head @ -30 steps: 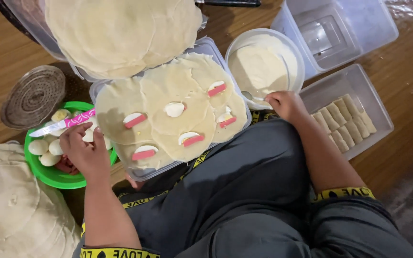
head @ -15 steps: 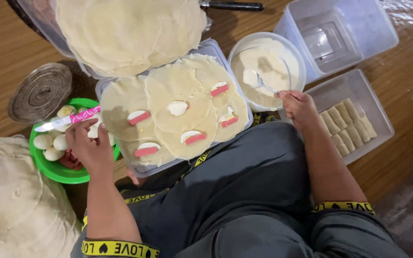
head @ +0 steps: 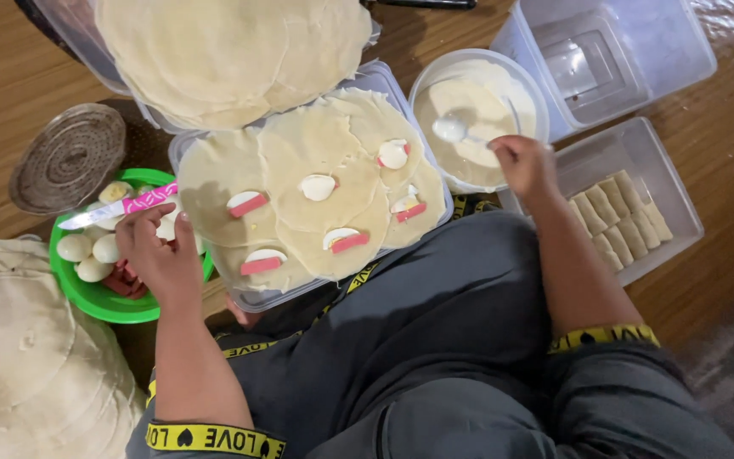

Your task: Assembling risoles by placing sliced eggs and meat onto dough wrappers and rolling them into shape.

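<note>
Low in the frame, the left hand grips a pink-handled knife over the green bowl of peeled eggs. At centre, five wrappers already carry egg and sausage, unrolled. Right hand holds a spoon in the paste bowl. Finished rolls fill part of the right-hand tray.

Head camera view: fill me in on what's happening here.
A seated person works over a clear plastic tray of round pale dough wrappers, each topped with an egg slice and a red-and-white strip. The right hand dips a spoon into a round white bowl of pale paste. The left hand holds a pink-handled knife over a green plastic bowl of peeled eggs. Finished rolls fill a clear rectangular container.
</note>
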